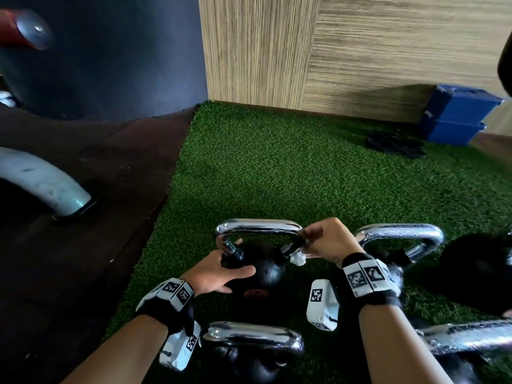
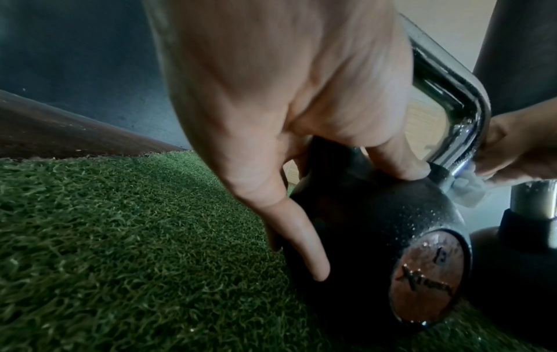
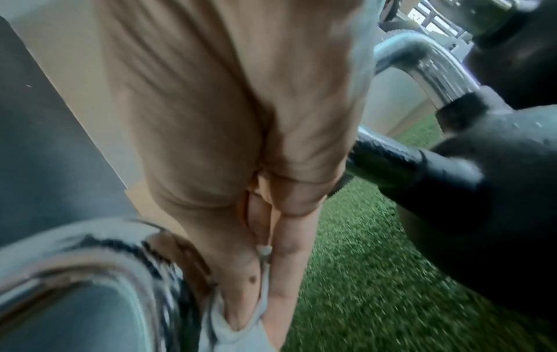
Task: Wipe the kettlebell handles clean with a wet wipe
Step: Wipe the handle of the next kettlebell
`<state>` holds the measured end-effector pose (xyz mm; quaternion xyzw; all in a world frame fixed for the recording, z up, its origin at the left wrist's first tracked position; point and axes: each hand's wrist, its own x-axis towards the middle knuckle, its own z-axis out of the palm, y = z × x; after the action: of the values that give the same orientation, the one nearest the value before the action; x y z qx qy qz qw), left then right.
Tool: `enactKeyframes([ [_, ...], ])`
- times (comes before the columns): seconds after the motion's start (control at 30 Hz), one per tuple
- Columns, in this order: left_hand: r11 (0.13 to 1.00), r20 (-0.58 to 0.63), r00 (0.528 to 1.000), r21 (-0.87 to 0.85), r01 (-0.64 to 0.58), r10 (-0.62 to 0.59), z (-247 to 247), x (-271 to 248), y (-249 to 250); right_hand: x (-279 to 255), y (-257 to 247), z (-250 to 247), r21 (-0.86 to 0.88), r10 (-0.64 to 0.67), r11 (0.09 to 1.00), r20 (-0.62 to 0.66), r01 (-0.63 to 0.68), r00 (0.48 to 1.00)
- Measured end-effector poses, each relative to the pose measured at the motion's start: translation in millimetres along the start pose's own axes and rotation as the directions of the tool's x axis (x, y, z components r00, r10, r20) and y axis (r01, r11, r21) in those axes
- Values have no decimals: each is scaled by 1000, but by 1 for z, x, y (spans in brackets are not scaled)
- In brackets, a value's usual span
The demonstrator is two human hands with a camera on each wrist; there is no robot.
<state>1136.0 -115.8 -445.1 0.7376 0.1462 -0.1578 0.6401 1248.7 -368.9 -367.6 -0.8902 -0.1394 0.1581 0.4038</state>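
Observation:
A black kettlebell (image 1: 267, 274) with a chrome handle (image 1: 257, 228) stands on green turf in the head view. My left hand (image 1: 219, 271) holds its ball, thumb on the near side and fingers round the left shoulder; the left wrist view shows this hand (image 2: 286, 119) on the ball (image 2: 377, 226). My right hand (image 1: 327, 239) grips a white wet wipe (image 1: 297, 257) wrapped round the handle's right leg. The right wrist view shows that hand (image 3: 241, 119) pinching the wipe (image 3: 235, 333) against the chrome handle (image 3: 90, 250).
More kettlebells crowd the turf (image 1: 277, 167): one to the right (image 1: 401, 234), one just in front of me (image 1: 255, 339), another handle at bottom right (image 1: 471, 339). A grey pipe (image 1: 41, 181) rises from the dark floor on the left. Blue boxes (image 1: 457, 117) stand by the wood wall.

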Motion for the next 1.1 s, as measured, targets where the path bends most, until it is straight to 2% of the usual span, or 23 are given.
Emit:
enactKeyframes([
  [0.1,998,5,1000,55,24,-24,1,-3,1,0,12,18,63,25,998,2,-25,1000],
  [0.17,984,-1,1000,176,20,-20,1,-5,0,-2,16,21,146,67,987,7,-67,998],
  [0.23,934,-4,1000,357,8,-7,-6,-9,3,-5,12,13,170,97,981,1,-96,995],
  [0.3,848,-22,1000,529,30,-21,-20,-17,11,-8,3,1,115,70,992,-82,-60,994],
  [0.37,807,-134,991,585,82,-3,-40,-25,18,-15,-13,-15,-29,-53,998,-178,49,983],
  [0.4,806,-238,970,583,100,52,-49,-31,25,-20,-23,-23,-71,-117,992,-221,104,968],
  [0.47,879,-446,869,476,28,214,-62,-44,41,-29,-44,-38,-60,-209,978,-282,200,936],
  [0.53,928,-528,771,297,-224,355,-60,-55,62,-36,-67,-45,72,-276,950,-256,302,927],
  [0.57,917,-520,756,206,-341,398,-53,-59,75,-40,-80,-45,150,-314,926,-209,347,926],
  [0.63,890,-437,796,23,-456,419,-36,-65,102,-47,-100,-39,219,-407,877,-134,428,904],
  [0.73,895,-273,900,-200,-399,340,-17,-72,132,-50,-115,-24,189,-499,834,-147,519,854],
  [0.8,889,-180,929,-277,-365,324,-12,-73,138,-50,-116,-17,188,-512,820,-180,540,840],
  [0.93,859,-152,926,-345,-378,346,-11,-71,138,-49,-114,-10,177,-497,822,-240,541,834],
  [1.03,876,-94,921,-287,-388,378,-9,-67,136,-46,-111,-5,43,-494,845,-318,533,809],
  [1.1,886,-98,912,-218,-409,397,-11,-65,136,-44,-103,-5,-16,-481,866,-306,501,822],
])
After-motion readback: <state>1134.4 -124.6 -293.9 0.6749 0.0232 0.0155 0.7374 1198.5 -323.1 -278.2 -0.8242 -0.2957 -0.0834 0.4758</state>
